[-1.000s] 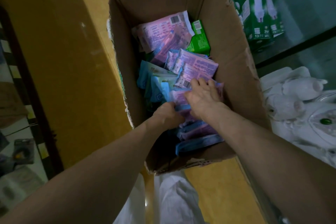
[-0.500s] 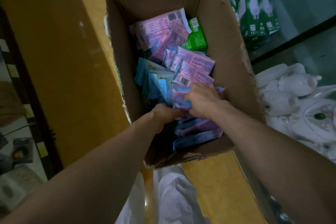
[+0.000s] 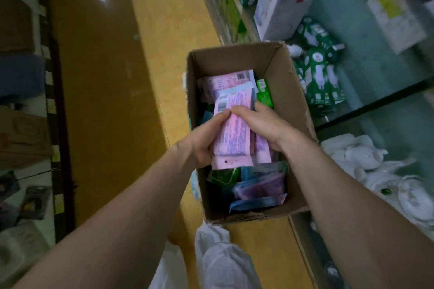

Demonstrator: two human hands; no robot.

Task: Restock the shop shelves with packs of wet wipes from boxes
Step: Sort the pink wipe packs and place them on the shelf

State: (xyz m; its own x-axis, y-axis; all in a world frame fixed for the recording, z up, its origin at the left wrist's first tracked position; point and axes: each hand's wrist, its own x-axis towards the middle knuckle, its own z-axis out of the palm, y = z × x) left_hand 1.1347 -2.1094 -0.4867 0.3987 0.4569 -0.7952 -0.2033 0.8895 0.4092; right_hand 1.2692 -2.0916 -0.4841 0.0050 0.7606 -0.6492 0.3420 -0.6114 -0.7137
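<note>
An open cardboard box (image 3: 291, 98) stands on the yellow floor, filled with flat packs of wet wipes in pink, blue, purple and green. Above the box I hold a stack of pink wipe packs (image 3: 234, 134) upright between both hands. My left hand (image 3: 204, 138) grips the stack's left edge, thumb on its front. My right hand (image 3: 260, 124) grips the right edge, fingers curled over the top pack. More pink packs (image 3: 225, 82) lie at the box's far end beside a green pack (image 3: 264, 92). Blue and purple packs (image 3: 258, 187) fill the near end.
Glass shelves on the right hold green boxed light bulbs (image 3: 319, 73), a white carton (image 3: 281, 0) and white wrapped goods (image 3: 366, 157). A white plastic bag (image 3: 218, 256) lies on the floor just in front of the box. Dark shelving (image 3: 21, 77) lines the left side.
Both hands were down inside the box gathering packs; now they have lifted a stack of pink packs up over the box. The camera view has pulled back and tilted up.
</note>
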